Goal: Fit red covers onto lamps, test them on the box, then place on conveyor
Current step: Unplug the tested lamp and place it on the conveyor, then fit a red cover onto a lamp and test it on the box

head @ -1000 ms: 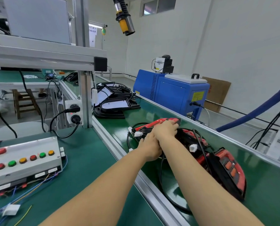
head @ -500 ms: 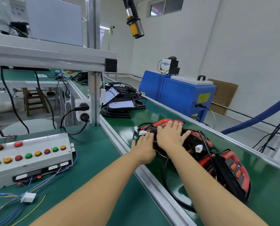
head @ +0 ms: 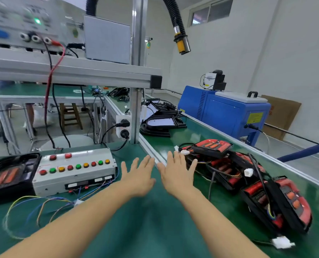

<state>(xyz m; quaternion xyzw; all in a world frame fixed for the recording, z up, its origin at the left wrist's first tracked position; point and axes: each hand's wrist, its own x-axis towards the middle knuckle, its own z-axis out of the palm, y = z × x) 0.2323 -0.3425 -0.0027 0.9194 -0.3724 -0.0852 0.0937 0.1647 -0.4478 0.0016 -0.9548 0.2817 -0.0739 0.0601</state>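
Several black lamps with red covers lie in a row on the green conveyor (head: 197,135); the farthest one (head: 211,148) rests on top of the pile, and the nearest (head: 292,202) stands on its edge. My left hand (head: 138,175) and my right hand (head: 176,174) hover above the bench with fingers straight and spread, holding nothing. The right hand's fingertips are close to the lamp wires. The grey test box (head: 74,170) with coloured buttons sits to the left. Another lamp (head: 8,174) lies at the far left, beside the box.
Loose coloured wires (head: 41,203) trail from the box across the bench. A stack of black lamp bases (head: 160,123) sits farther up the belt. A blue machine (head: 225,112) stands behind the conveyor. An aluminium post (head: 136,116) with sockets rises at the rail.
Both hands have let go of the lamp on the conveyor and drawn back toward the bench, now open. The view has swung left, bringing the test box and a lamp at far left into sight.
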